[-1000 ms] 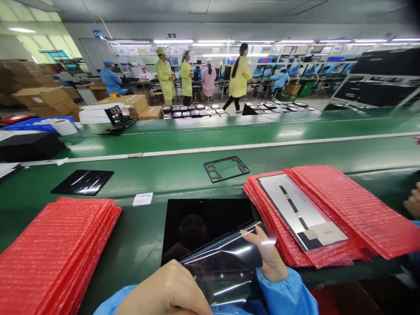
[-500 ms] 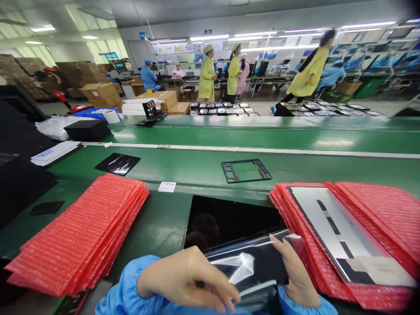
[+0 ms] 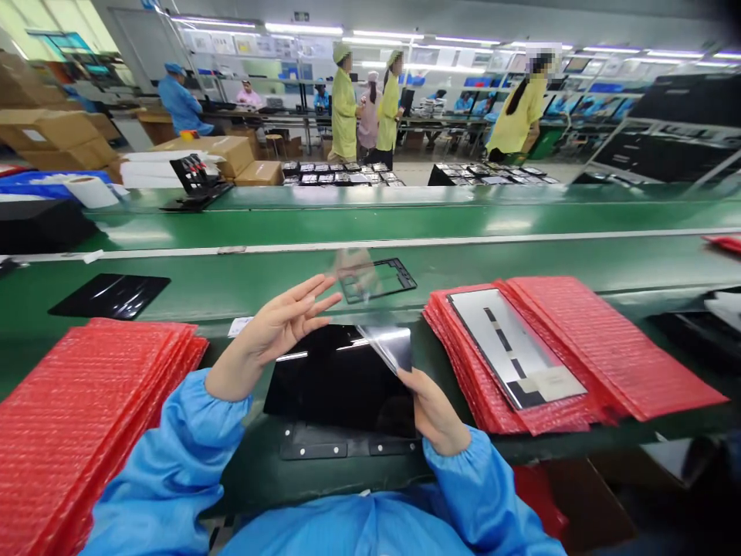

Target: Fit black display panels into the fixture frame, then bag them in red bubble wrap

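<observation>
A glossy black screen panel [image 3: 341, 386] is in front of me, its right edge in the grip of my right hand [image 3: 434, 409]. Clear film [image 3: 390, 344] stands up from the panel's upper right corner, just above my right thumb. Above the panel's upper left, my left hand [image 3: 289, 320] is raised with fingers stretched apart. A blurred piece of clear film [image 3: 356, 274] is just beyond its fingertips; whether it touches them I cannot tell. Below the panel shows a black strip with white dots [image 3: 316, 450].
Red bubble bags [image 3: 98, 409] are stacked at left. More red bags [image 3: 596, 340] at right carry a silver-backed panel [image 3: 515, 351]. A black frame [image 3: 399, 278] and a dark glossy sheet [image 3: 109, 296] lie on the green bench [image 3: 278, 286]. Several people are beyond it.
My left hand has moved from low over the panel up to the far side, its fingers now spread. A film piece is now near the black frame. The view has turned right and down.
</observation>
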A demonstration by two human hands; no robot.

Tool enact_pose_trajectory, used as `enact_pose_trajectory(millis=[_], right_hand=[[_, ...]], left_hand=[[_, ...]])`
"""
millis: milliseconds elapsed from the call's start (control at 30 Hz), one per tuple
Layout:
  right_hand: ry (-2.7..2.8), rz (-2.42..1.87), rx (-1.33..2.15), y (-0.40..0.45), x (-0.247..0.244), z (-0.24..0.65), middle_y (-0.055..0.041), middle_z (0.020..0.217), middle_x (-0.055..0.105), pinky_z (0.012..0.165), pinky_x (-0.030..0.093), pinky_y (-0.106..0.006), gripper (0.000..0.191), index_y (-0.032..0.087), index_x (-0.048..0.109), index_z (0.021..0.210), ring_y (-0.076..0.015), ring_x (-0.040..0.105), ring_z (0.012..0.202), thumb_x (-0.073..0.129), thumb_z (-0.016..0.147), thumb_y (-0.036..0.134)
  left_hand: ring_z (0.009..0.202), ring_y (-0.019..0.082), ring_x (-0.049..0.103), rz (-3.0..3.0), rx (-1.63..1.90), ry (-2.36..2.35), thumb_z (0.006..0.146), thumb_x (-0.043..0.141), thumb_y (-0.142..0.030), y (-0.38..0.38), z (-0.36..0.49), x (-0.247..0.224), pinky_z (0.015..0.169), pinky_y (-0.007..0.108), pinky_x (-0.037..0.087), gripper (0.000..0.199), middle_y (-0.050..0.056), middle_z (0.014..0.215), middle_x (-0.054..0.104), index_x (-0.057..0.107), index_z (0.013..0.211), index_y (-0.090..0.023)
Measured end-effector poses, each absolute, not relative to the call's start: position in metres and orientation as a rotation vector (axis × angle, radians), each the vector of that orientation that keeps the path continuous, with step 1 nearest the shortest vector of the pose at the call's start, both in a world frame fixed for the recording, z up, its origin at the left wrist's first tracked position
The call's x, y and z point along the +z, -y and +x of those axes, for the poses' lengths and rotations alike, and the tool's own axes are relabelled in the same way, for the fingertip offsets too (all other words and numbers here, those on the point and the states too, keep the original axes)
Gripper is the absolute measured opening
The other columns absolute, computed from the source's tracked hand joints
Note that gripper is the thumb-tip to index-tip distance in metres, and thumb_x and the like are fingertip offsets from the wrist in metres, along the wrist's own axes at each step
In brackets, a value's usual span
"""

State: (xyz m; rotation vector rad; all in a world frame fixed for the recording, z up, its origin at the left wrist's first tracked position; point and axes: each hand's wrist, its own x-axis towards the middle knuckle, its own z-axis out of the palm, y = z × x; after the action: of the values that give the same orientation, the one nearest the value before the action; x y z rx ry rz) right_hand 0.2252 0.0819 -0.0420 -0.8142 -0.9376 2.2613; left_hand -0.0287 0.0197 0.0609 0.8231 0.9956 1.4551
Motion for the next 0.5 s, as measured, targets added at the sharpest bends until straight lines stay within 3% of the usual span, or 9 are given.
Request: enact_pose_trajectory(millis=[100, 333, 500], right_hand=[[0.901, -0.753, 2.334, -0.083, -0.042, 0.226, -0.0055, 0.101, 0.075, 0.098, 0.044, -0.037, 0.033, 0.019, 0.073, 0.102, -0.0248, 0.065, 0.105, 0.076, 0.073, 0.036], [0.83, -0.752, 2.373, -0.084, -0.042, 0.229, -0.0044, 0.097, 0.076, 0.097, 0.045, -0.037, 0.028, 0.018, 0.075, 0.098, -0.0252, 0.065, 0.105, 0.075, 0.073, 0.032], [0.781, -0.81, 2.388, -0.087, -0.043, 0.233, -0.0048, 0.091, 0.077, 0.092, 0.049, -0.039, 0.03, 0.019, 0.075, 0.094, -0.0267, 0.068, 0.099, 0.079, 0.068, 0.033]], left_hand=[[0.127, 0.026, 0.05, 0.766, 1.403, -1.045, 0.091, 0.051, -0.012, -0.029, -0.034, 0.051, 0.093, 0.029, 0.054, 0.04, 0.009, 0.155, 0.032, 0.053, 0.131, -0.016], [0.128, 0.027, 0.049, 0.763, 1.334, -1.038, 0.093, 0.052, -0.019, -0.029, -0.042, 0.037, 0.105, 0.04, 0.045, 0.039, 0.008, 0.155, 0.031, 0.053, 0.132, -0.02], [0.125, 0.027, 0.053, 0.725, 1.345, -1.004, 0.094, 0.05, -0.021, -0.024, -0.041, 0.039, 0.097, 0.036, 0.051, 0.037, 0.009, 0.154, 0.032, 0.054, 0.131, -0.019]])
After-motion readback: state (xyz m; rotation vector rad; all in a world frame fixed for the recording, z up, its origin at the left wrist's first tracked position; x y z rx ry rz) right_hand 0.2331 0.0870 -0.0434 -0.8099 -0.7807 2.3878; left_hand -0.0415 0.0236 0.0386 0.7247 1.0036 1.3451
